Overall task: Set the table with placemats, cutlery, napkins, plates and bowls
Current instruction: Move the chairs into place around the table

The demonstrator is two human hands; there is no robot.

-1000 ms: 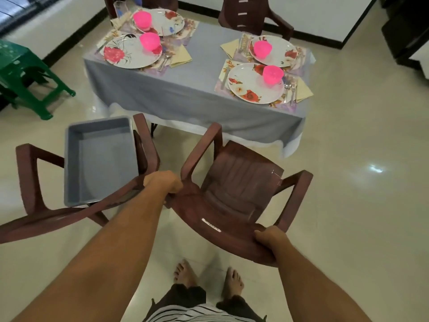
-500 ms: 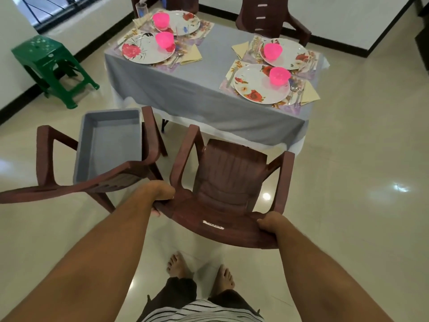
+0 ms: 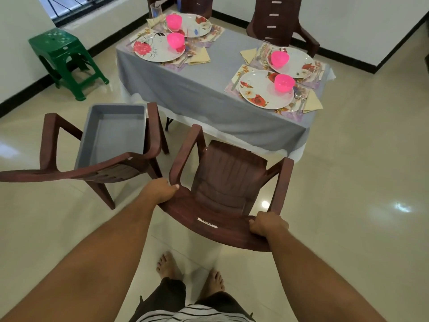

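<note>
Brown plastic: the chair (image 3: 229, 189) is gripped at the top of its backrest by both hands.
Left hand (image 3: 160, 190): fingers curled over the backrest's corner at 9 o'clock of the seat, thumb showing on the inner edge.
Right hand (image 3: 267, 224): fingers wrapped round the opposite corner, at 4 o'clock of the seat.
Doing it well: my judgement is the chair is being brought to the table (image 3: 209, 89); keep both grips level, steer its front legs clear of the neighbouring chair (image 3: 97, 159) at 9 o'clock, and stop short of the hanging cloth.
Task's things: four plates (image 3: 260, 94) with pink bowls (image 3: 284, 82) sit on placemats, two at 11 o'clock and two at 1 o'clock; napkins (image 3: 200, 55) and cutlery lie beside them. The setting looks complete.
Beyond: a grey tub (image 3: 113, 133) rests on the neighbouring chair; a green stool (image 3: 62, 52) stands at 10 o'clock.
Change: compared with a second ago, the chair has turned squarer to the table and nearer it; the left hand has shifted lower on its corner.
</note>
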